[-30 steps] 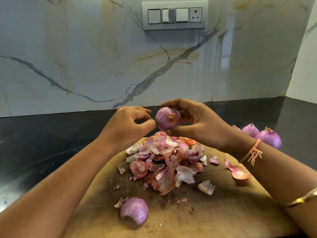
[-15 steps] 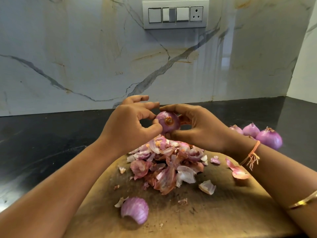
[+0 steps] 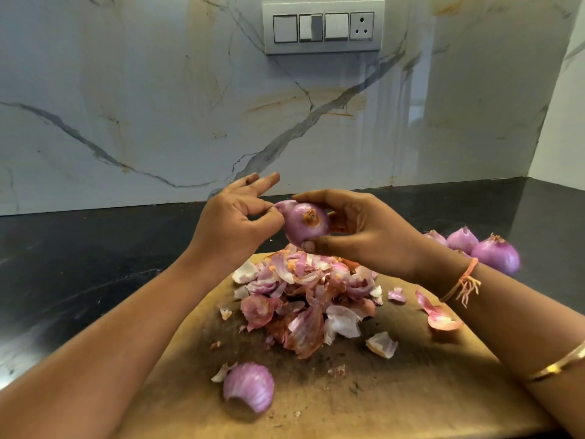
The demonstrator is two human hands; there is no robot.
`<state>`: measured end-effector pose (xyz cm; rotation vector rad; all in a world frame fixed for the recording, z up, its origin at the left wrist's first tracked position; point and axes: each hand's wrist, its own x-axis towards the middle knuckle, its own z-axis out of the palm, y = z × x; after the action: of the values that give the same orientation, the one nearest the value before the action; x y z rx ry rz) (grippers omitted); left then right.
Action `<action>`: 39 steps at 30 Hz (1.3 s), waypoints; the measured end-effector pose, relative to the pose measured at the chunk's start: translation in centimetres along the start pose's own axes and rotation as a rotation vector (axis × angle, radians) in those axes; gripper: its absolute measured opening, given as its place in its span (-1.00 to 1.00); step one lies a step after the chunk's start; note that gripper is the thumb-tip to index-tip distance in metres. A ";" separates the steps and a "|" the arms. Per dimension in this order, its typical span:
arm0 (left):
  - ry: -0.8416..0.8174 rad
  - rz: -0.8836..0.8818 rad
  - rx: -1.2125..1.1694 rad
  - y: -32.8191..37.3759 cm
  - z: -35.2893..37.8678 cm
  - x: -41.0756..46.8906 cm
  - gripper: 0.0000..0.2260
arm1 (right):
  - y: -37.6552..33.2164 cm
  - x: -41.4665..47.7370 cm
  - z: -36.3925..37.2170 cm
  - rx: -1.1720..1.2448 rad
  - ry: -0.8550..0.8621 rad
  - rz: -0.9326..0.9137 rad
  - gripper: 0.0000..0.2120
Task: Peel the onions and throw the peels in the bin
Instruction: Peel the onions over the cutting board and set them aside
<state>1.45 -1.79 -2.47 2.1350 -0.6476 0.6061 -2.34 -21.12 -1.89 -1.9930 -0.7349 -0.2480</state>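
Peeling is in hand: the right hand (image 3: 364,229) curls its fingers round the onion (image 3: 305,224), just above the peel pile (image 3: 304,296), while the left hand (image 3: 234,223) pinches a lifted skin flap (image 3: 285,205), spare fingers splayed; next likely calls for a steady pull away

There's a worn wooden cutting board (image 3: 411,391) lying on the black table (image 3: 79,264), dark-stained through its middle. Behind it, a white marble wall (image 3: 142,106), grey and rust veins, carrying a grey switch plate (image 3: 323,28): three switches, one socket.
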 end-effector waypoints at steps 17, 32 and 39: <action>0.104 -0.111 0.107 0.8 0.2 -0.3 -0.70 | -0.3 0.1 0.1 0.264 0.086 0.105 -0.49; -0.139 -0.073 0.343 1.1 -0.1 -0.6 -0.65 | -0.2 0.2 -0.6 0.599 0.138 0.328 -0.75; -0.213 -0.023 0.345 1.7 -0.1 -0.8 -0.73 | -0.3 0.4 -0.7 0.801 0.130 0.476 -0.55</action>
<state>-0.26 -2.45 -1.96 2.5515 -0.6702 0.5104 -2.12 -21.47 -1.10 -1.3058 -0.1945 0.1824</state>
